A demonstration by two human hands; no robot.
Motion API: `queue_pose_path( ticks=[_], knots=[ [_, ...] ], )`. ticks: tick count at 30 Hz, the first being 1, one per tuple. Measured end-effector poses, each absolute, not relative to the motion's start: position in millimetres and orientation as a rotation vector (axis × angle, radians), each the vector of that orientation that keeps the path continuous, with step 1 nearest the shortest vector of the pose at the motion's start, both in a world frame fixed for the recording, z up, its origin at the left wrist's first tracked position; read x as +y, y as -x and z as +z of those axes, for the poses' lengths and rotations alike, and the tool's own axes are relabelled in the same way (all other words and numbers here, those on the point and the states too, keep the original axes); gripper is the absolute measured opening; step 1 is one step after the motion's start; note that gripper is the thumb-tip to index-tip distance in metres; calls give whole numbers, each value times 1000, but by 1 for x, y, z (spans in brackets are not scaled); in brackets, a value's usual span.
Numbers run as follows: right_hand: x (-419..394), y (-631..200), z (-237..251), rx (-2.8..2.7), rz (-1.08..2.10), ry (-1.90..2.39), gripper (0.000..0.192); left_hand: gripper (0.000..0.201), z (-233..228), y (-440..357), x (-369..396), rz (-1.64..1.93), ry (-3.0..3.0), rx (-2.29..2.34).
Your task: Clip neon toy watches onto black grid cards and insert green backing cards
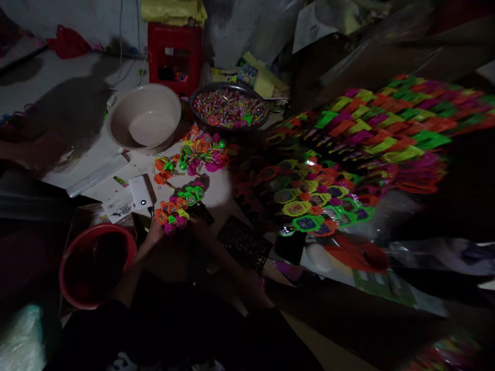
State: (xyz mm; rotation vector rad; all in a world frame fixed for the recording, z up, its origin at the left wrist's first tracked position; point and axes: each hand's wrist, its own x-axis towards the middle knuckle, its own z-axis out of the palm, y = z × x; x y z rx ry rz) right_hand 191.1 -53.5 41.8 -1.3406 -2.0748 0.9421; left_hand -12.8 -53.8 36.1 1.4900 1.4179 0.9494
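Observation:
Low in the middle, brightly coloured plastic toy watches (174,210) in orange, magenta, yellow and green sit in a tight cluster. My left hand (156,230) grips the cluster at its lower left. My right hand (198,230) is in deep shadow at the right side of the same cluster, and its fingers cannot be made out. Just above it lies a small black slotted tray (201,212). Farther back on the table is a loose pile of similar toy pieces (201,153). A larger black slotted tray (245,242) lies to the right.
A beige basin (144,118) and a metal bowl of small candies (232,105) stand at the back. Stacked rows of toy watches (309,201) fill the right. A white power bank (141,192) lies left, above a red bucket (98,265). Another person's hand (40,152) shows far left.

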Motion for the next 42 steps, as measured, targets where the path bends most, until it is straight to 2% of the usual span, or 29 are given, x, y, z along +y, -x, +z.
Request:
queue_pose_path(
  ticks=[5, 10, 13, 17, 22, 26, 30, 33, 37, 42],
  knots=[
    [-33, -186, 39, -1878, 873, 1370, 31, 58, 31, 17, -65, 901, -1592, 1446],
    [-31, -184, 41, -1824, 873, 1543, 34, 73, 30, 18, -78, 792, -1608, 1389],
    [-34, -192, 41, -1755, 851, 1578, 35, 68, 43, 18, -73, 766, -1693, 1373],
    [-29, -207, 41, -1635, 764, 1628, 27, 60, 74, 12, -33, 756, -1908, 1551],
    [-27, -220, 44, -1548, 572, 1635, 24, 50, 100, -7, 31, 286, -2122, 1808],
    [-43, -230, 53, -1572, 384, 1558, 25, 45, 116, -12, 44, 137, -2128, 1903],
    [-66, -232, 68, -1562, 252, 1529, 28, 40, 151, -3, 24, 95, -2107, 2001],
    [-86, -219, 80, -1756, 242, 1441, 30, 36, 184, 0, -10, 85, -2035, 2086],
    [-104, -184, 81, -2109, 402, 1334, 34, 39, 216, -13, -67, -109, -2071, 2051],
    [-107, -163, 67, -2210, 594, 1312, 32, 46, 221, -39, -107, -297, -2201, 1824]
  ],
)
